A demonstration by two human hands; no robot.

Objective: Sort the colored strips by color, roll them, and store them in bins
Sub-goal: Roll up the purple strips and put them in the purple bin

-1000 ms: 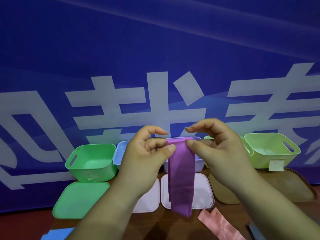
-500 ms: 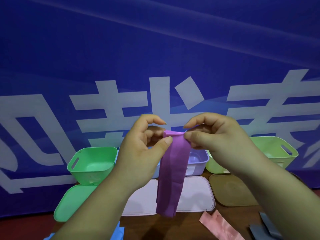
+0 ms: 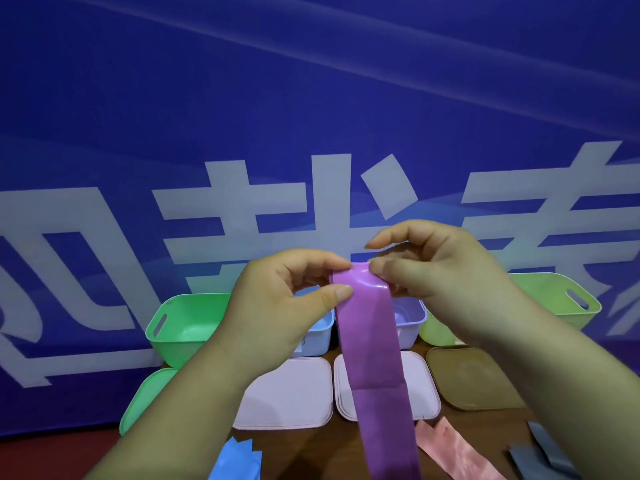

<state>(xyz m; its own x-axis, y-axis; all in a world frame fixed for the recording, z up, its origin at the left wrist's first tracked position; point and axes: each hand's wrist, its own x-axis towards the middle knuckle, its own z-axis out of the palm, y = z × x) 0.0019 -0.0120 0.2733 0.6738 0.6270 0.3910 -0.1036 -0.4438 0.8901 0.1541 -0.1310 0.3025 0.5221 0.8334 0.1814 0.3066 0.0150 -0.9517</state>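
Observation:
A purple strip [image 3: 372, 344] hangs in the air over the bins, its top end curled over. My left hand [image 3: 277, 306] pinches the top's left edge between thumb and forefinger. My right hand [image 3: 433, 271] pinches the top's right edge. Behind the hands stands a row of bins: a green bin [image 3: 183, 323], a light blue bin [image 3: 317, 336], a lilac bin [image 3: 408, 320] and a yellow-green bin [image 3: 561, 299]. On the table lie a blue strip [image 3: 235, 460], a pink strip [image 3: 453, 452] and a grey strip [image 3: 543, 455].
Lids lie flat in front of the bins: a green lid [image 3: 145, 400], two pale pink lids [image 3: 291, 393] [image 3: 422, 386] and a tan lid [image 3: 478, 379]. A blue banner [image 3: 311, 116] with white characters closes off the back of the brown table.
The purple strip now hangs longer and lower, reaching the frame's bottom. Its top end is curled over between my fingers. The blue and grey strips have come more into view.

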